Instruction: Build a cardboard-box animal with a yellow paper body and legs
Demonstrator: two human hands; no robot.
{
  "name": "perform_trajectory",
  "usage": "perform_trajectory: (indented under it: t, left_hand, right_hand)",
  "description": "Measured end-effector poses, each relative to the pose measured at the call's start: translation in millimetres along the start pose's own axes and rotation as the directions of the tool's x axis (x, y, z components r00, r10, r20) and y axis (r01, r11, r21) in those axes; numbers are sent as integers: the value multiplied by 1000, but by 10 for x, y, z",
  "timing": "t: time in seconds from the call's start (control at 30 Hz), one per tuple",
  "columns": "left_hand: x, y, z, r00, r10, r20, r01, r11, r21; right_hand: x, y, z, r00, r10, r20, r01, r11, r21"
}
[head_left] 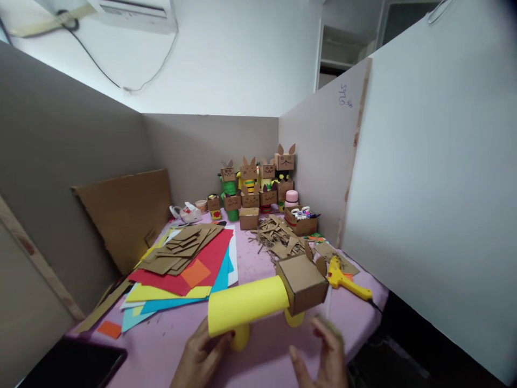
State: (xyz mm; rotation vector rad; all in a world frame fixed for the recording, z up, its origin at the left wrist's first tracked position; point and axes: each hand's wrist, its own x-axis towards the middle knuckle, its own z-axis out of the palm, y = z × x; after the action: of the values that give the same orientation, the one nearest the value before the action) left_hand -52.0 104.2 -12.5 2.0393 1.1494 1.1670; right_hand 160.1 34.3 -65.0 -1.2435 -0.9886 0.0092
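Note:
A yellow paper animal figure lies sideways in front of me, its rolled paper tube body (248, 303) ending at the right in a cardboard box head (302, 277) with two cardboard ears. Short yellow paper pieces (241, 338) stick out below the tube. My left hand (204, 347) is closed on the tube's left end, thumb in front and fingers behind. Below the head, my right hand (321, 355) is apart from the figure, its fingers spread and curved, slightly blurred, with nothing in them. Beyond the head rests a yellow glue gun (348, 283).
Coloured paper sheets (169, 291) and cardboard pieces (181, 250) are stacked at left. Cardboard scraps (278, 234) lie mid-table. Several finished animal figures (248, 172) stand at the back beside a box of markers (301, 222). A black phone-like slab (72, 364) occupies the near left corner. Partitions (210, 145) surround the table.

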Motion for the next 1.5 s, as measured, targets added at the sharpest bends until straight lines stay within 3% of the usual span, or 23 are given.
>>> perform_trajectory:
  t: [0.07, 0.17, 0.27, 0.37, 0.47, 0.6, 0.9, 1.1, 1.23, 1.5]
  left_hand:
    - [1, 1, 3, 1000, -8, 11, 8, 1000, -13]
    - [12, 18, -7, 1000, 18, 18, -18, 1000, -13]
    - [11, 40, -19, 999, 29, 23, -28, 1000, -6]
    - [-7, 43, -8, 998, 1, 58, 1, 1000, -25]
    - [-28, 40, 34, 995, -35, 94, 43, 996, -78]
    - [-61, 81, 105, 999, -35, 31, 38, 994, -102]
    - [-248, 214, 266, 992, 93, -82, -83, 989, 119]
    - [-251, 224, 244, 984, 119, -134, -107, 990, 93]
    - [-256, 211, 217, 984, 124, -124, -113, 989, 94]
    - [-251, 197, 180, 991, 123, -43, -113, 974, 196]
  right_hand:
    - [231, -17, -90, 1000, 1, -27, 1, 999, 44]
    - [521, -40, -107, 987, 131, 98, -135, 990, 37]
    - [603, -26, -49, 939, 277, 207, -291, 956, 41]
    - [564, 10, 1, 916, 334, 220, -357, 931, 72]
    - [542, 45, 9, 923, 342, 178, -356, 933, 52]
    - [594, 61, -17, 910, 378, 170, -388, 921, 33]
    - [716, -58, -128, 913, 353, 204, -382, 915, 125]
    - [802, 18, -77, 917, 314, 245, -361, 915, 181]
    - [823, 100, -54, 909, 297, 292, -354, 920, 167]
    - [780, 155, -134, 921, 280, 271, -333, 926, 176]
